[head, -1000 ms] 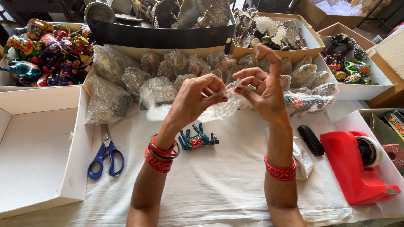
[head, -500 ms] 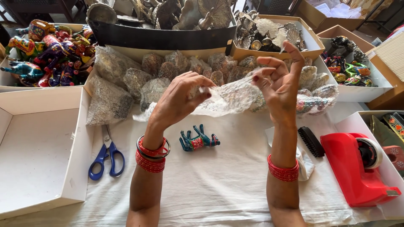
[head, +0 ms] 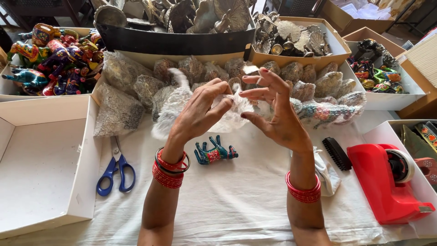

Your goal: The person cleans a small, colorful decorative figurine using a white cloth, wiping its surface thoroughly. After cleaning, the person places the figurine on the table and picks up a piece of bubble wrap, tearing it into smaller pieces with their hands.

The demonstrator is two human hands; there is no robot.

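Clear bubble wrap (head: pixel 227 111) hangs pinched between your hands above the white-covered table (head: pixel 236 205): your left hand (head: pixel 200 111) closes fingertips on its near edge, your right hand (head: pixel 275 114) nips it with thumb and forefinger, the other fingers splayed. The painted teal elephant figurine (head: pixel 215 152) lies unwrapped just below. You look to be readying the sheet; lowering it around the figurine likely wants both grips kept.

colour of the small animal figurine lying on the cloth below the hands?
Teal small painted animal figurine, with a red patterned patch on its side. Seen in the head view.
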